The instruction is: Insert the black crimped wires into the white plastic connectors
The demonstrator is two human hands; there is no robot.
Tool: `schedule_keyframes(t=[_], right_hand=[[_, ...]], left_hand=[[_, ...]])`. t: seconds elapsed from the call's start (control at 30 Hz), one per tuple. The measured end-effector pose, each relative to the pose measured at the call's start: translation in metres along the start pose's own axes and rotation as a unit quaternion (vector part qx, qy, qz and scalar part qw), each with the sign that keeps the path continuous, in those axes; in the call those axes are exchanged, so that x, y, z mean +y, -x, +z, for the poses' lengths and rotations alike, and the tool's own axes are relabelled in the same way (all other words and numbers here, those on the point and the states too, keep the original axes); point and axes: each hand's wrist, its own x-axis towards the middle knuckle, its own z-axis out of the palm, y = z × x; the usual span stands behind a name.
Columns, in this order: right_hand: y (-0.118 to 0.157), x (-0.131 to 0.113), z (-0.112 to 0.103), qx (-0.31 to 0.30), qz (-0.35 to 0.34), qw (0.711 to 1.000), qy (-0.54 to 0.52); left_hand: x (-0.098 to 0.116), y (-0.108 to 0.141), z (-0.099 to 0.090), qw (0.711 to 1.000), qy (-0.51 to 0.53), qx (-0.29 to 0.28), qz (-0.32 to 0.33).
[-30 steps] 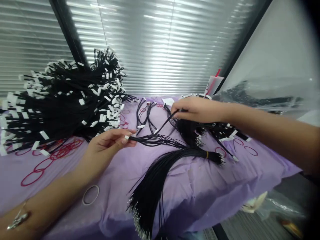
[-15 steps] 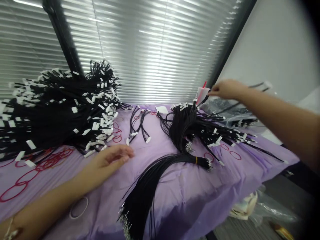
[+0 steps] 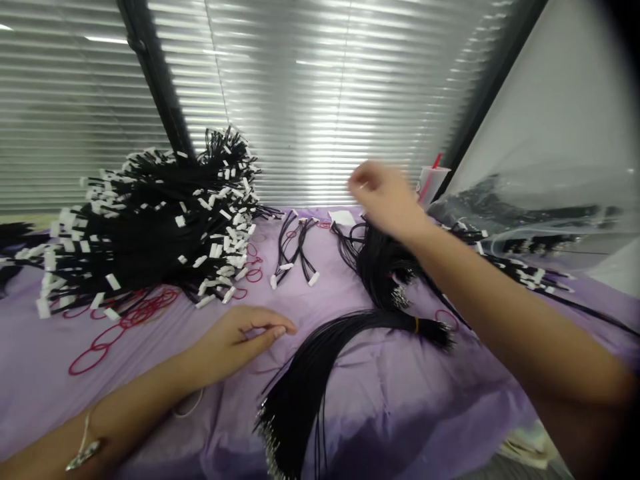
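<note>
My left hand [image 3: 245, 340] is low over the purple cloth, its thumb and fingertips pinched together. A faint thin red arc shows below those fingers; whether they hold it I cannot tell. Just to the right lies a bundle of black cables [image 3: 320, 353] with metal ends, tied by a yellow band [image 3: 416, 325]. My right hand [image 3: 383, 197] is raised above a second black cable bunch [image 3: 375, 260]; motion blurs its curled fingers, and what they hold, if anything, does not show. Short cables with white connectors [image 3: 303, 250] lie between the hands.
At left rises a big pile of black cables [image 3: 145, 227] with white connectors. Red rubber bands [image 3: 143, 313] lie before it. A cup [image 3: 431, 183] with a red straw and clear plastic bags [image 3: 550, 213] stand at back right. Blinds [image 3: 300, 100] hang behind the purple cloth [image 3: 380, 393].
My right hand has moved left, away from the cup, to above the cable bunch. My left fingertips have come together. The view has shifted slightly left.
</note>
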Motion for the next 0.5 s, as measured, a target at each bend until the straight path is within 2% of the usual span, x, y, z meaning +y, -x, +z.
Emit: schedule_keyframes(t=[0.03,0.1,0.17,0.23,0.3,0.37,0.43,0.5], right_hand=[[0.004,-0.021,0.018,-0.083,0.02,0.996,0.001],[0.012,-0.047,0.054,-0.249,0.085,0.965,0.017],[0.018,-0.053,0.081,-0.332,0.123,0.935,0.013],[0.02,-0.045,0.094,-0.367,0.14,0.919,-0.022],[0.021,-0.035,0.092,-0.348,0.144,0.923,-0.074],[0.023,-0.033,0.082,-0.288,0.142,0.939,-0.125],[0.027,-0.041,0.071,-0.213,0.135,0.954,-0.164],[0.037,-0.057,0.064,-0.145,0.12,0.957,-0.219]], left_hand=[[0.0,0.0,-0.001,1.0,0.007,0.013,-0.01],[0.0,-0.001,-0.001,0.998,0.036,0.03,-0.03],[0.001,-0.002,-0.001,0.995,0.071,0.035,-0.058],[0.001,-0.002,0.0,0.988,0.12,0.039,-0.092],[0.0,-0.004,0.002,0.971,0.197,0.055,-0.125],[-0.002,-0.005,0.004,0.944,0.285,0.078,-0.144],[-0.004,-0.006,0.005,0.92,0.349,0.09,-0.151],[-0.005,-0.006,0.007,0.91,0.375,0.102,-0.143]])
